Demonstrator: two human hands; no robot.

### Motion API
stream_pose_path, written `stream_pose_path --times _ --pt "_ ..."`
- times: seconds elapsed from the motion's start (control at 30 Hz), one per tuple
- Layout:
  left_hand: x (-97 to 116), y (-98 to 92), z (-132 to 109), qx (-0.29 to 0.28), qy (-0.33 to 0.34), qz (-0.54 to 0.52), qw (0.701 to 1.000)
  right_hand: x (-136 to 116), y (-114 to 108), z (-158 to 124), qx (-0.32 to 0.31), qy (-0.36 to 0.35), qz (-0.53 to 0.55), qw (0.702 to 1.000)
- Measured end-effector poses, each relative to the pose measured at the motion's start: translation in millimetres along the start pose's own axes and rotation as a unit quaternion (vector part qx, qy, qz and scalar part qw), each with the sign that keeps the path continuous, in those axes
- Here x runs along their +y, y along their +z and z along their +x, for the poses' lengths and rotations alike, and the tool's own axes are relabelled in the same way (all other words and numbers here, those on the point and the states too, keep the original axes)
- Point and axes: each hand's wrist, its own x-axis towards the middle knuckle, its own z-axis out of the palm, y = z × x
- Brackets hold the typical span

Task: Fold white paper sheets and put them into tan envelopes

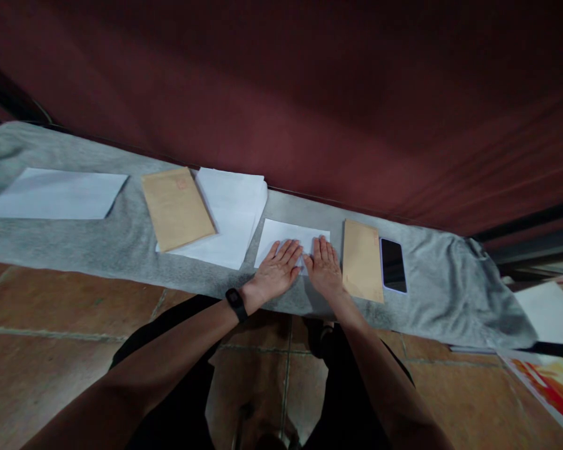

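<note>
My left hand (276, 270) and my right hand (325, 265) lie flat side by side, fingers stretched out, pressing on a small white sheet of paper (288, 235). The sheet rests on a grey cloth (122, 250) that covers a low surface. A black band sits on my left wrist. Just right of my right hand lies a brown envelope (362, 259), and beyond it a dark phone (393, 265), screen up.
To the left lie a stack of white paper (232, 212), a second brown envelope (177, 207) overlapping it, and a long white sheet (51, 195). A dark red wall runs behind. Tiled floor lies below; colourful printed sheets (551, 378) sit at the right edge.
</note>
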Motion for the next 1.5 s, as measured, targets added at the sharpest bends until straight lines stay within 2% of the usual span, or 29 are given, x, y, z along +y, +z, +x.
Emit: stream_pose_path --times 0.47,0.63,0.8,0.93,1.13,1.33,1.5 --pt "-1 -5.2 -3 -0.004 -0.003 -0.036 0.999 2 2 -4 0.007 0.014 0.01 1.0" --pt "-11 -1.4 -7 -0.012 -0.03 -0.015 0.999 0 3 -5 0.019 0.023 0.022 0.999" --pt "-20 -0.2 -11 0.019 -0.057 0.008 0.998 -5 -6 -2 0.0 0.045 0.025 0.999" --pt "-11 -2.6 -7 0.03 -0.074 0.013 0.997 -19 -17 0 -0.03 0.039 0.056 0.997" --pt "11 4.5 -6 0.019 -0.025 0.016 0.999 -44 -23 -10 -0.074 -0.028 0.125 0.989" --pt "12 7.2 -16 0.004 -0.038 0.026 0.999 -38 -22 -24 -0.08 -0.04 0.104 0.991" --pt "6 2.1 -19 0.012 -0.046 0.024 0.999 -29 -20 -29 -0.056 -0.033 0.077 0.995"
